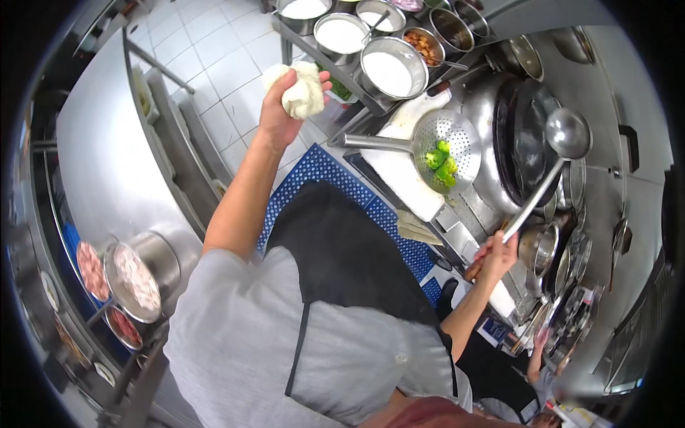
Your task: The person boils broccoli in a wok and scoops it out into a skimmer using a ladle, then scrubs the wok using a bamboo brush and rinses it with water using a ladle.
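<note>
My left hand (281,107) is closed around a bunched, cream-coloured cloth (305,91), held up over the tiled floor. In my right hand (495,255) is the handle of a long metal ladle (569,133). The ladle's bowl hangs over the right side of a dark wok (531,128) on the stove. Left of the wok, a perforated strainer (464,135) with a metal handle holds several green broccoli florets (442,164). A white cloth (403,171) lies along the counter edge beneath the strainer.
Metal pots of white stuff (389,71) and a pot of brown pieces (422,47) stand beyond the stove. Left is a steel counter (107,143) with a pot of pale pieces (135,278). Another person (506,378) works at lower right. Blue mats (335,171) cover the floor.
</note>
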Motion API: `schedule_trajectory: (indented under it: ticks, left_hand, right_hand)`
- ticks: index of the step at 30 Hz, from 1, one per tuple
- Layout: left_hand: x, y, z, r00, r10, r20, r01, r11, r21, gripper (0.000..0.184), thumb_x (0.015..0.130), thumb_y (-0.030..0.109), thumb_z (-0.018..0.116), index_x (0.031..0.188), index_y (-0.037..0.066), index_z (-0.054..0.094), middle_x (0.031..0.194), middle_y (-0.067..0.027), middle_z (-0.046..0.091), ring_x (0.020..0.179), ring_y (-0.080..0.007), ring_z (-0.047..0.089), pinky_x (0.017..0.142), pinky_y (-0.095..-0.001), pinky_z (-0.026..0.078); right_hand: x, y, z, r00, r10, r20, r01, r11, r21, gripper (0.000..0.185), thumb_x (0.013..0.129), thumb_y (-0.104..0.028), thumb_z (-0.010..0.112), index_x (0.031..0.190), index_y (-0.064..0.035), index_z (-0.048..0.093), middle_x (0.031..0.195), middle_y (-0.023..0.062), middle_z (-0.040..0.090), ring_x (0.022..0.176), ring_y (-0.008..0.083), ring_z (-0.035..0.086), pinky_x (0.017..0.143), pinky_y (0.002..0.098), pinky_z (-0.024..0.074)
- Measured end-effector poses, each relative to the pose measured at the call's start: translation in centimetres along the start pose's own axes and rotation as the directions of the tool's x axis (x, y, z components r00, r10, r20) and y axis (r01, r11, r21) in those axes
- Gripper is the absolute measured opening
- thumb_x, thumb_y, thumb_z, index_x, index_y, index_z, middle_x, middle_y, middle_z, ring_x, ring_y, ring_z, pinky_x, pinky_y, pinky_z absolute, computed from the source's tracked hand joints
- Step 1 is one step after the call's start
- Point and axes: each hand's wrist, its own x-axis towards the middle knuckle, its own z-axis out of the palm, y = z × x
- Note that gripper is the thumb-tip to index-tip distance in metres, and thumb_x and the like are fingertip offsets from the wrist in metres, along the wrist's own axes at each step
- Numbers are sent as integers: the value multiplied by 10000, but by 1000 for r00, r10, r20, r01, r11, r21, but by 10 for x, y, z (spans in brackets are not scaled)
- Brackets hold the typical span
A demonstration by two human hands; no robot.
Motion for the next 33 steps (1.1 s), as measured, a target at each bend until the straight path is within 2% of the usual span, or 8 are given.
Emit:
schedule_trajectory:
  ticks: [6,11,18,19,22,28,31,33]
  left_hand:
    - [38,-31,14,981,-186,56,191,976,-104,638,960,449,506,1352,-52,452,1291,-235,583,1199,-361,575,1026,-493,462]
    - [43,-36,31,957,-288,46,289,916,-277,642,927,558,508,1259,11,563,1145,-175,648,1074,-335,626,972,-499,471]
    - [48,-38,23,954,-287,90,300,886,-352,700,919,594,491,1314,17,525,1243,-212,588,1189,-406,552,1045,-541,407]
    - [47,-37,23,953,-291,79,300,887,-352,696,919,590,493,1314,18,524,1244,-212,588,1188,-406,554,1046,-543,408]
    - [46,-36,27,954,-292,62,295,889,-351,684,919,579,501,1313,21,523,1247,-214,587,1185,-405,556,1044,-547,414]
    - [46,-39,24,955,-285,79,295,891,-345,673,916,568,509,1303,18,528,1251,-217,585,1187,-402,556,1033,-549,431]
    - [45,-38,26,956,-285,72,292,893,-344,673,913,569,508,1299,17,530,1248,-219,587,1186,-401,557,1036,-547,430]
    - [45,-39,26,957,-282,71,289,894,-344,673,912,569,506,1297,17,531,1249,-220,587,1185,-401,559,1038,-544,430]
  right_hand:
    - [-71,-28,57,908,249,336,-366,861,353,490,1010,-164,537,1457,-43,374,638,16,471,391,91,446,301,240,393]
    - [-76,-41,91,831,337,442,-416,904,93,524,997,-157,554,1482,-55,383,675,12,519,436,79,473,353,223,421]
    - [-73,-48,122,847,314,429,-153,917,-369,537,980,-169,570,1489,-94,418,656,-3,532,490,75,496,453,254,418]
    - [-68,-31,123,877,195,439,39,882,-469,552,967,-214,587,1473,-66,425,647,91,583,514,174,563,543,342,467]
    - [-63,-24,124,889,74,451,224,789,-572,547,963,-228,582,1456,-45,432,662,220,598,577,328,628,636,419,494]
    - [-61,-39,128,879,42,475,292,740,-606,524,961,-211,573,1436,-29,448,774,329,620,794,486,650,721,481,502]
    - [-60,-45,127,873,144,465,232,718,-657,526,965,-190,567,1451,-36,438,1031,330,660,894,333,712,805,381,510]
    - [-60,-41,125,877,83,474,270,731,-627,513,954,-194,581,1418,-8,464,891,341,633,851,440,668,765,450,505]
